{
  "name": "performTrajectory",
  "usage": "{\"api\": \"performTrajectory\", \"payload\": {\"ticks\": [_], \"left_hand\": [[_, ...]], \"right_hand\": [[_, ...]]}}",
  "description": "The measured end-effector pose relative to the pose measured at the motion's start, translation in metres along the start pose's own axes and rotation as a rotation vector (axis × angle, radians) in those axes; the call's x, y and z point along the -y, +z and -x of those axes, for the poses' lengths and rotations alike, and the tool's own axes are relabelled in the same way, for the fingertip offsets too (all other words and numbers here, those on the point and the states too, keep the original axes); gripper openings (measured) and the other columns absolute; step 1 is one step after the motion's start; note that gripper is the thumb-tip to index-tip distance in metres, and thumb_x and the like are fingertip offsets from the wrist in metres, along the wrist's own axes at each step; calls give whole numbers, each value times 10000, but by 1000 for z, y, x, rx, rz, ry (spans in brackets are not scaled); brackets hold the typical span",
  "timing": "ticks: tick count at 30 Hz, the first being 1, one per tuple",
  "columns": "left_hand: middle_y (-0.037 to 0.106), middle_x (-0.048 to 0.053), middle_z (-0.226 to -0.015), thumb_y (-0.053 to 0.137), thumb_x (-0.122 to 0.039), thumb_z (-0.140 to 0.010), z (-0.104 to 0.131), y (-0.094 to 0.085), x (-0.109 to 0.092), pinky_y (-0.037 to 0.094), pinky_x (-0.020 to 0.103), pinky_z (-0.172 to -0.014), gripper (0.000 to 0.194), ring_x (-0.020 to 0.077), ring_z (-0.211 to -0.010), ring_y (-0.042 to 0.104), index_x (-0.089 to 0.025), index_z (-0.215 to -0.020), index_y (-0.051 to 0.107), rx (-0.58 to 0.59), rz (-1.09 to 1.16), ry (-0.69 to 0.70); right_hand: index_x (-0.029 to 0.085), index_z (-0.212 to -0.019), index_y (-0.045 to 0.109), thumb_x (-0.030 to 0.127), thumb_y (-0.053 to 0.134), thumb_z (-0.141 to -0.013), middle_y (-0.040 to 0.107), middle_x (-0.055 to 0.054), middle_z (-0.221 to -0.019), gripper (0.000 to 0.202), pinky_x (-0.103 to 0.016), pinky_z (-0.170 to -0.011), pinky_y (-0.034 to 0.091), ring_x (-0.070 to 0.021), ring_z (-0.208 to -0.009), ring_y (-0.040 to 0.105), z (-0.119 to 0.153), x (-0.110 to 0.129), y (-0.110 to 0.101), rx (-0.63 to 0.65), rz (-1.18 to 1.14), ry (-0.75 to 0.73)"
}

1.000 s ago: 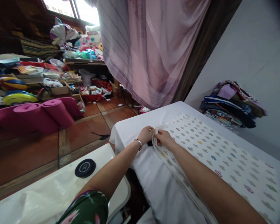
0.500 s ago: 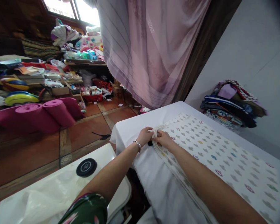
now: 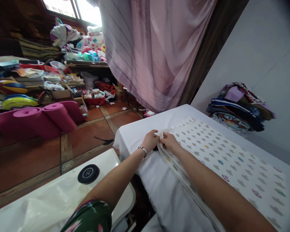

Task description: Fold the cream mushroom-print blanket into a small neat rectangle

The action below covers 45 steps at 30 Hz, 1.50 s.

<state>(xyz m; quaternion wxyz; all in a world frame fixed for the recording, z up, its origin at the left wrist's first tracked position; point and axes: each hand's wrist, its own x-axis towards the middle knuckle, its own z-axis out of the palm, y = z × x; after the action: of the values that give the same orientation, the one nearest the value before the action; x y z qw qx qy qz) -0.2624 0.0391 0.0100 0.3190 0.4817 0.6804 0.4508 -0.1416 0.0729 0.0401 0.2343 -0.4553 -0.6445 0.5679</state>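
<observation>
A white cloth printed with grey clouds and small coloured motifs [image 3: 222, 151] lies spread over a table with a white cover [image 3: 132, 137]. Its near edge is gathered in layered folds that hang along the table's front. My right hand [image 3: 169, 141] pinches these folded layers near the far left corner. Right beside it, my left hand [image 3: 151, 141], with a bracelet at the wrist, has its fingers closed at the same edge. A small black object [image 3: 155, 148] shows partly under the left hand; its kind I cannot tell.
To the left, a white surface [image 3: 103, 161] carries a round black disc [image 3: 88, 174] and translucent sheeting. Folded clothes [image 3: 239, 106] are piled by the wall. A pink curtain [image 3: 157, 54] hangs behind the table. Rolled pink mats [image 3: 50, 119] and clutter stand on the tiled floor.
My right hand's fingers have shifted slightly on the folded edge, which stands a little more upright between the hands. The view has moved slightly; the left hand stays nearly in place.
</observation>
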Motion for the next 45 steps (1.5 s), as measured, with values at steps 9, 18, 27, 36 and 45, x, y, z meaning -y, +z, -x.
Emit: {"api": "performTrajectory", "payload": {"ticks": [9,18,27,36,45], "left_hand": [[620,0,-616,568,-382,-784,-2,0,-6,381,195,-467,472,116,-521,544,-114,-1168,504,58,-20,-33],[623,-1,-651,627,-148,-683,-11,1,-19,438,179,-516,451,88,-520,539,-111,-1126,550,94,-2,-149],[632,32,-731,600,-120,-677,-15,4,-25,524,215,-556,469,109,-567,588,-107,-1142,543,66,49,-221],[587,11,-668,636,-129,-652,-21,7,-22,536,255,-551,477,112,-531,569,-109,-1122,560,36,26,-210],[565,-3,-594,630,-93,-662,-22,9,-29,546,290,-547,441,125,-495,562,-95,-1098,569,-12,-11,-221]], "right_hand": [[167,-682,517,65,490,-534,450,74,-486,183,-183,-412,332,-73,-424,411,5,-3,2,32,-95,2],[160,-1138,514,86,553,-598,627,-23,-886,546,-245,-655,488,-130,-730,601,20,-8,-15,15,-270,28],[206,-1164,559,315,511,-783,591,-61,-1040,399,-323,-803,462,-182,-903,564,131,-68,-83,-256,660,-226],[171,-1187,528,275,454,-838,558,-124,-1092,372,-375,-828,451,-249,-998,524,258,-112,-105,-398,1159,-216],[165,-1187,520,66,428,-730,556,-124,-1051,477,-360,-765,438,-247,-924,510,305,-130,-121,-455,1315,-88]]}}
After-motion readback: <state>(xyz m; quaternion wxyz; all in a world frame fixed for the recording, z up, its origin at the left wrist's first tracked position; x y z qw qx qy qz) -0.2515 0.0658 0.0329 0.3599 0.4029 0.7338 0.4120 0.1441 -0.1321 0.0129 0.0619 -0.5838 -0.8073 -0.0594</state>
